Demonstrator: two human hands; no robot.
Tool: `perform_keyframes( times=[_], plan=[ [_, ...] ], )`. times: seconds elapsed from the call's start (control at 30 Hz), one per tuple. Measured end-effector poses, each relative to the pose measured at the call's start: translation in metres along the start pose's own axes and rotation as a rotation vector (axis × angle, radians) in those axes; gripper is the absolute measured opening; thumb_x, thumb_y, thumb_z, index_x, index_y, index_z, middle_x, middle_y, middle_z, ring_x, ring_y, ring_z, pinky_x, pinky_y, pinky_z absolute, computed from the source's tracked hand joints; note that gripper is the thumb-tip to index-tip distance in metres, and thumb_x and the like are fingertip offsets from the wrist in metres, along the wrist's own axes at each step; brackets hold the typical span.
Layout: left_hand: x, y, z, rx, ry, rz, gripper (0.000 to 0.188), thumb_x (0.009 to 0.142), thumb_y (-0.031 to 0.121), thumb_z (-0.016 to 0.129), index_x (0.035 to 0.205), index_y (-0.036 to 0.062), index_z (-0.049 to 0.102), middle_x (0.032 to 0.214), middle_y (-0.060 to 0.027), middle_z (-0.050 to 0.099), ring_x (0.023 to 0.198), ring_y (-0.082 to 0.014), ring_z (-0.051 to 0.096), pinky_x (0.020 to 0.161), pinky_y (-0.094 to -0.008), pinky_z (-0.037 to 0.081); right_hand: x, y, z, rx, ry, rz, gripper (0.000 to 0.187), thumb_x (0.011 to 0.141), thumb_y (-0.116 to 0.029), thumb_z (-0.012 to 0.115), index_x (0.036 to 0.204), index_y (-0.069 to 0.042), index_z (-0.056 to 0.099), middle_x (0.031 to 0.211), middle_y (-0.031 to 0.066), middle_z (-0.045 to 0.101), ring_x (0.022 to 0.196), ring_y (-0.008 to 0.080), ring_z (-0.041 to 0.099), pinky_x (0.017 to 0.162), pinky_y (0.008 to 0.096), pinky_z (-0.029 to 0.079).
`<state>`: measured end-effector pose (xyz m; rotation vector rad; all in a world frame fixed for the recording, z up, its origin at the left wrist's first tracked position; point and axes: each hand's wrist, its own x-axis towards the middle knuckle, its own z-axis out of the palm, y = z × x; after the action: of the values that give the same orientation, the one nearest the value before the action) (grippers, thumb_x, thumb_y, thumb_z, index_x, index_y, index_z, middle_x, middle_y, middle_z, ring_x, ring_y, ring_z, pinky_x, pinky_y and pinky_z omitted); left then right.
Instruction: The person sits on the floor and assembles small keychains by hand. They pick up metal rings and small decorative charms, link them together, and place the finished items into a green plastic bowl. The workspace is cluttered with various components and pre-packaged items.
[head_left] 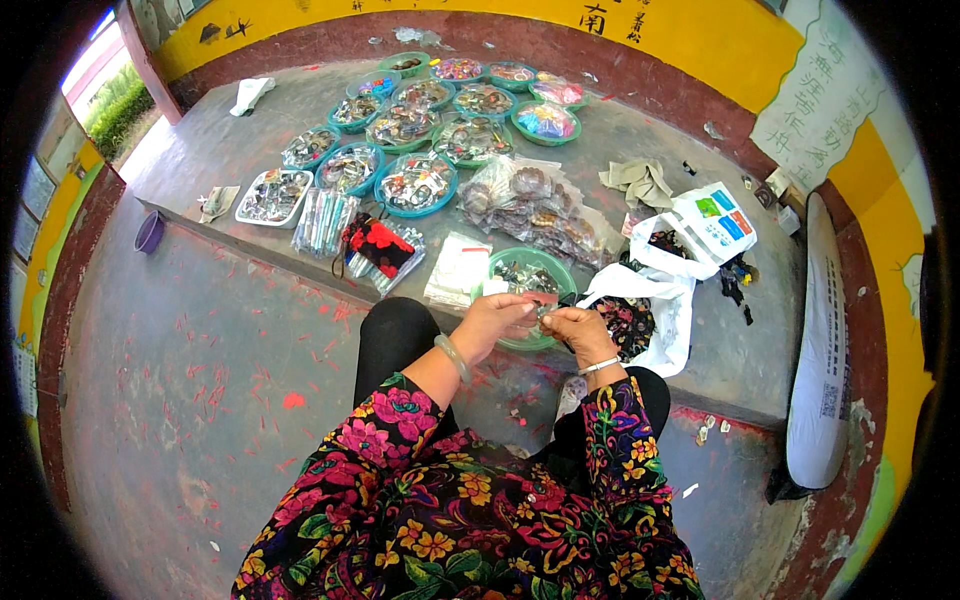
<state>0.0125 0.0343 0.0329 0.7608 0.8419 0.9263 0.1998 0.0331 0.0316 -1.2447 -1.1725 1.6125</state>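
Note:
My left hand pinches a small clear packet with a red top strip. My right hand is closed at the packet's other edge, beside something small and dark that I cannot make out. Both hands are over the front of a green basket of small, shiny dark pieces. Left of this basket lies a stack of flat white packets. On the right, close to my right hand, a white plastic bag stands with its mouth spread, holding small dark pieces with red bits.
Several round baskets of small packed goods fill the platform's back. A white tray, bundled pens, a red-and-black pouch and a heap of clear bags lie nearer. A second white bag sits right. A purple bowl stands left.

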Motion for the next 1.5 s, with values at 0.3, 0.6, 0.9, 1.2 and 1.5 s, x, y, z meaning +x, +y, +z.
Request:
perform_keyframes(
  times=[0.3,0.6,0.9,1.2,1.5],
  plan=[
    [-0.003,0.003,0.002,-0.038,0.061,-0.006,0.014,0.081,0.012,0.060,0.086,-0.0008,0.062,0.084,-0.0082,0.063,0.074,-0.0125,0.059,0.058,-0.0214,0.045,-0.002,-0.002,0.000,-0.065,-0.040,-0.044,0.016,0.073,-0.010,0.067,0.083,0.003,0.065,0.073,0.0041,0.063,0.063,0.0090,0.055,0.059,0.0210,0.044],
    [-0.008,0.006,0.007,-0.103,0.030,-0.017,0.016,0.079,0.013,0.062,0.089,0.0005,0.061,0.086,-0.0083,0.063,0.077,-0.0133,0.059,0.058,-0.0218,0.045,-0.003,-0.001,0.002,-0.067,0.018,-0.080,0.009,0.071,-0.006,0.067,0.077,0.001,0.066,0.068,0.0012,0.062,0.060,0.0065,0.052,0.057,0.0200,0.042],
    [-0.004,0.001,0.003,-0.075,-0.038,-0.030,0.017,0.079,0.011,0.061,0.094,0.0025,0.060,0.090,-0.0064,0.063,0.081,-0.0136,0.059,0.059,-0.0224,0.047,-0.005,-0.003,0.003,-0.013,0.054,-0.120,0.007,0.069,-0.005,0.068,0.071,0.000,0.064,0.065,-0.0005,0.060,0.058,0.0051,0.050,0.055,0.0191,0.039],
    [-0.007,0.005,0.007,-0.029,-0.090,-0.069,0.020,0.078,0.009,0.061,0.097,0.0047,0.059,0.095,-0.0027,0.060,0.083,-0.0115,0.056,0.063,-0.0232,0.047,-0.007,-0.009,0.006,0.006,0.047,-0.117,0.011,0.067,-0.004,0.070,0.065,-0.003,0.059,0.062,-0.0032,0.055,0.056,0.0039,0.045,0.053,0.0191,0.036],
    [-0.002,-0.008,0.004,0.040,-0.100,-0.013,0.022,0.080,0.017,0.061,0.099,0.0051,0.059,0.103,-0.0027,0.058,0.088,-0.0107,0.055,0.065,-0.0241,0.047,-0.006,-0.006,0.005,-0.128,0.050,-0.129,0.019,0.064,-0.007,0.073,0.060,-0.006,0.055,0.058,-0.0052,0.049,0.054,0.0039,0.040,0.050,0.0197,0.032]
  ],
)
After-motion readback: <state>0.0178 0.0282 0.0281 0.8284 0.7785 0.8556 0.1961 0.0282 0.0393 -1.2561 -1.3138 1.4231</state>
